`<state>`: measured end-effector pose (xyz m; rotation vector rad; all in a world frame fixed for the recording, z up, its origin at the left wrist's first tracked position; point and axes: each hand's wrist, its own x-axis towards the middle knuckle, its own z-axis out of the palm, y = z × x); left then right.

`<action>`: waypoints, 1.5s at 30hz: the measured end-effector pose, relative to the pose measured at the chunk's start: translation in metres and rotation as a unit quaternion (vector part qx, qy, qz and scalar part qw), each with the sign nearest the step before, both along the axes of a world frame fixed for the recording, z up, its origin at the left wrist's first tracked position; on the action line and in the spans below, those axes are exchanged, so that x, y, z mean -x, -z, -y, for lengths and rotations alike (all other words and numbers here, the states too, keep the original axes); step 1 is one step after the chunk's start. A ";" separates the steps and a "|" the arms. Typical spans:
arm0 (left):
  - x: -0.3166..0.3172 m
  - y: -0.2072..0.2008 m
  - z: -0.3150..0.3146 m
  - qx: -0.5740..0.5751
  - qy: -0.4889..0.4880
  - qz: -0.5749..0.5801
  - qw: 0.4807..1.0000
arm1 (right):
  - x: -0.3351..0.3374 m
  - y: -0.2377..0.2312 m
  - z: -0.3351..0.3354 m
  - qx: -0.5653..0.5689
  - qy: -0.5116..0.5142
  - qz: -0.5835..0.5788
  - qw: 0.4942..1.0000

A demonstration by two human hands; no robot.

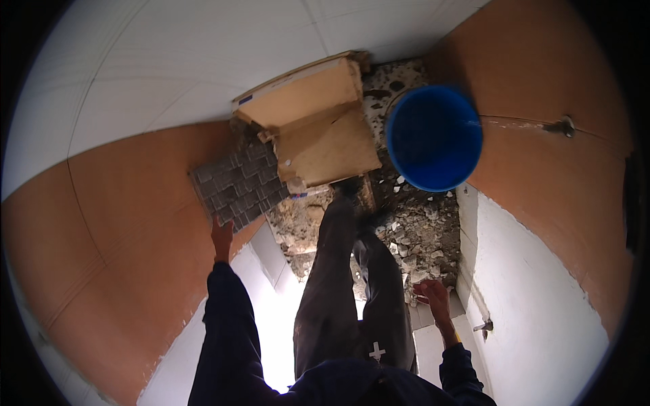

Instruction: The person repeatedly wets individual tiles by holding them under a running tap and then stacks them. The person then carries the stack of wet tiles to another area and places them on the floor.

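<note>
1. Landmark: 1 open cardboard box (328,145), ahead of the person's feet, flap raised against the wall.
2. Patterned grey tile (240,183): left of the box, tilted in view, its right end close against the box's side.
3. Left hand (222,238): left of and nearer than the box, at the tile's near edge. Its fingers (217,221) are slightly apart and touch that edge; whether they pinch it or merely rest there, I cannot tell.
4. Right hand (434,298): right of and nearer than the box, well apart from it. Its fingers (420,291) are loosely bent, half open, above the near end of the rubble (423,233).
5. Blue bucket (435,139): just right of the box, its dark interior facing up.
6. Rubble: broken grey and white pieces on the floor, right of and nearer than the box.
</note>
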<state>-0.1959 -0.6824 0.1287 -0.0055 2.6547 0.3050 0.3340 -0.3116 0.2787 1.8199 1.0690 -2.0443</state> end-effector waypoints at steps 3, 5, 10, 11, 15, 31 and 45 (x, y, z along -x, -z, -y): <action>-0.026 -0.001 -0.035 -0.093 -0.020 0.117 0.989 | -0.002 -0.007 0.001 -0.013 0.031 -0.008 0.999; -0.031 0.011 -0.083 -0.118 0.130 0.106 0.979 | -0.008 -0.007 0.005 -0.024 0.059 -0.007 0.998; -0.001 0.039 -0.290 -0.123 0.270 0.115 0.948 | -0.025 -0.006 0.032 -0.022 0.150 0.036 0.988; 0.013 0.065 -0.317 -0.094 0.322 0.101 0.937 | -0.028 -0.004 0.038 -0.018 0.166 0.049 0.985; 0.060 0.151 -0.390 -0.096 0.370 0.019 0.924 | -0.019 -0.001 0.062 -0.008 0.197 0.106 0.975; 0.086 0.156 -0.433 0.083 0.436 -0.203 0.873 | 0.062 0.018 0.059 -0.029 0.194 0.126 0.972; 0.110 0.166 -0.438 0.111 0.496 -0.053 0.859 | 0.086 0.020 0.066 0.038 0.213 0.097 0.971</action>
